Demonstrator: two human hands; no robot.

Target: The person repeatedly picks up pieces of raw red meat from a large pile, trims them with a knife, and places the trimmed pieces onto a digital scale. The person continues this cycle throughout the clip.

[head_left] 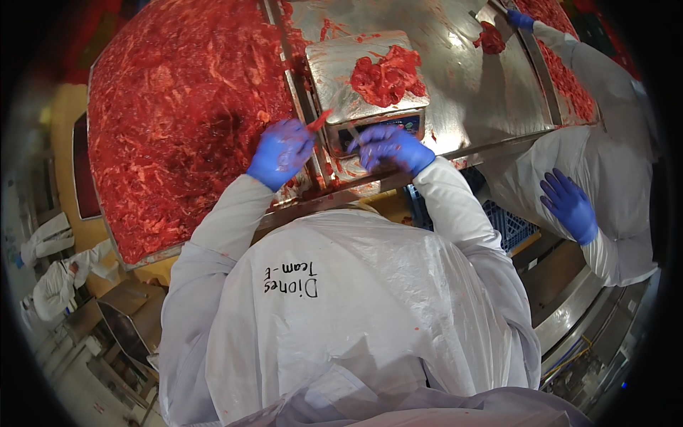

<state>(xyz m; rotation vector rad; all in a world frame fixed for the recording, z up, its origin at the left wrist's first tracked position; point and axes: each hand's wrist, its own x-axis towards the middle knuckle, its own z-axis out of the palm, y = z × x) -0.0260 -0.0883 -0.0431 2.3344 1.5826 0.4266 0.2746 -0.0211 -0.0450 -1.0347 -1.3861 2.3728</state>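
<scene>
My left hand (pixel 281 153), in a blue glove, is closed on a small red strip of meat (pixel 319 119) beside the big bin of chopped red meat (pixel 178 135). My right hand (pixel 391 149), also gloved, is curled around a thin metal tool (pixel 356 135), probably a knife, in front of the scale's panel. On the steel scale (pixel 331 78) rests a lump of meat (pixel 388 75). Both hands are above the near steel edge of the worktable (pixel 498 85).
A co-worker (pixel 612 156) at the right has two gloved hands in view; another meat lump (pixel 491 37) and bin of meat (pixel 569 78) are there. Blue crates (pixel 509 228) sit below the table. Other workers (pixel 60 285) and steel bins (pixel 128 317) are at the left.
</scene>
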